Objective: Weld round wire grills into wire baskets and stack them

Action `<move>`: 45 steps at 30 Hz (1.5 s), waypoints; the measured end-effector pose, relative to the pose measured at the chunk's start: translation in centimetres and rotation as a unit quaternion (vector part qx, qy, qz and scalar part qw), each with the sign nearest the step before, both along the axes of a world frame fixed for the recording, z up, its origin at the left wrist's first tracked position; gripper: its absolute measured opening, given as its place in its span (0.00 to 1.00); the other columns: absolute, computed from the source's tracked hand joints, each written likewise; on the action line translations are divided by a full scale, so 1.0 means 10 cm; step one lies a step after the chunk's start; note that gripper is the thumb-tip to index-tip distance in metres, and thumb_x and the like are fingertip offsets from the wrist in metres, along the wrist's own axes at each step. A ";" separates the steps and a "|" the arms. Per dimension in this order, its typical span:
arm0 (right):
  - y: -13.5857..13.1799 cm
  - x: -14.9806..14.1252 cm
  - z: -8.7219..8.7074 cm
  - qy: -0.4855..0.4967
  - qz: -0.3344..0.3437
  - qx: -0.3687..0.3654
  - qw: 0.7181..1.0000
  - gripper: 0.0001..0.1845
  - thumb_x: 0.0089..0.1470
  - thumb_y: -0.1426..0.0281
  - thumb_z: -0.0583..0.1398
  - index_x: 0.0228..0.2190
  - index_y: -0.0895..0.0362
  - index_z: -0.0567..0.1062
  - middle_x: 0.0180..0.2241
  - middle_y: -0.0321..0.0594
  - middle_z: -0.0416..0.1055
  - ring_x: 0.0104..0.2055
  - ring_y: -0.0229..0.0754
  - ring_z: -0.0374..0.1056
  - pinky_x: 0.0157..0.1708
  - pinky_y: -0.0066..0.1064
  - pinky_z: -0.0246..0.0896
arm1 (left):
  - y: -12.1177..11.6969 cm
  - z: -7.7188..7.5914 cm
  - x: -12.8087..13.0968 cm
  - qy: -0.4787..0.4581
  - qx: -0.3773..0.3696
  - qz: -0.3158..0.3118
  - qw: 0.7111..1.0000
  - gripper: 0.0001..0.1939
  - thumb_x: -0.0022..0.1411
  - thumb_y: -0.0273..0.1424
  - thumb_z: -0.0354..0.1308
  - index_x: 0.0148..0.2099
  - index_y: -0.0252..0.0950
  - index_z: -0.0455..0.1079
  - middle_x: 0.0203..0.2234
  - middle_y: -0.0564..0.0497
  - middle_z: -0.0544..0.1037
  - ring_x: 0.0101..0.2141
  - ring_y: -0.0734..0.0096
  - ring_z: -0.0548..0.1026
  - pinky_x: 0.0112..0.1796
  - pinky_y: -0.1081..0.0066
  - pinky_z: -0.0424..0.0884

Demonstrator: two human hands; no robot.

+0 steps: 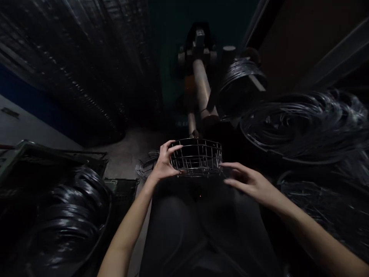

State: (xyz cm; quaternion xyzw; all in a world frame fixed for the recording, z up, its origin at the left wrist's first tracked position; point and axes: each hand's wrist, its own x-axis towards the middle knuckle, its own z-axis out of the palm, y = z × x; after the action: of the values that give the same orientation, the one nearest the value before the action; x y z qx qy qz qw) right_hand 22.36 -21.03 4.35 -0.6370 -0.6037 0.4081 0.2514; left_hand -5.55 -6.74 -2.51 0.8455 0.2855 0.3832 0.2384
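Observation:
A small wire basket (pixel 198 157) of thin shiny metal is held in front of my lap, below the metal arms of a machine. My left hand (pixel 165 163) grips its left end, fingers over the upper rim and thumb along the lower edge. At the right end is my right hand (pixel 245 181), with index finger and thumb apart. Its index fingertip is at the basket's right edge, seemingly touching it. Whether a thin wire lies between that finger and thumb is too dark to tell.
The machine's metal arm (pixel 203 86) reaches towards me, with a hanging bundle of wire rings (pixel 242 71) beside it. A wide container of wire rings (pixel 288 127) stands right. Coiled wire pieces (pixel 69 215) fill a bin at left. More rings (pixel 145 163) lie on the floor.

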 end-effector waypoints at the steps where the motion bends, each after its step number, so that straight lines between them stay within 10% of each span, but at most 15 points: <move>1: 0.12 -0.11 0.10 0.032 0.035 -0.023 0.999 0.25 0.51 0.54 0.60 0.47 0.54 0.74 0.36 0.39 0.76 0.36 0.43 0.71 0.38 0.33 0.66 | -0.03 0.06 0.03 0.031 0.015 -0.003 0.999 0.42 0.40 0.42 0.72 0.57 0.44 0.61 0.57 0.42 0.55 0.57 0.47 0.57 0.54 0.48 0.61; 7: 0.53 -0.42 0.04 -0.076 0.080 0.040 0.993 0.13 0.54 0.61 0.59 0.33 0.57 0.79 0.30 0.38 0.76 0.32 0.41 0.71 0.34 0.30 0.63 | -0.12 0.20 0.21 0.098 0.083 -0.015 0.992 0.37 0.44 0.42 0.70 0.55 0.40 0.64 0.56 0.39 0.53 0.56 0.46 0.56 0.55 0.45 0.58; 16: 0.48 -0.42 -0.09 -0.386 0.209 0.299 0.847 0.16 0.57 0.68 0.59 0.48 0.56 0.73 0.41 0.43 0.77 0.29 0.41 0.74 0.21 0.27 0.61 | -0.12 0.04 0.30 0.082 0.032 0.011 0.996 0.41 0.41 0.44 0.71 0.56 0.42 0.62 0.56 0.39 0.54 0.56 0.45 0.57 0.55 0.43 0.59; 45: 0.51 -0.33 -0.03 -0.461 0.197 0.328 0.800 0.22 0.58 0.76 0.52 0.53 0.55 0.71 0.48 0.43 0.73 0.24 0.38 0.73 0.21 0.29 0.64 | -0.07 0.04 0.47 0.022 -0.037 0.033 0.999 0.44 0.36 0.35 0.74 0.57 0.43 0.62 0.58 0.42 0.53 0.58 0.46 0.55 0.56 0.46 0.60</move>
State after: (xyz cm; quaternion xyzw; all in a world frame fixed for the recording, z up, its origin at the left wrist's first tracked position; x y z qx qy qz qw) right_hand 19.06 -15.96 4.01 -0.4968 -0.8585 -0.1161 0.0516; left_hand -0.80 -7.43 -2.12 0.8343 0.3323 0.3616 0.2506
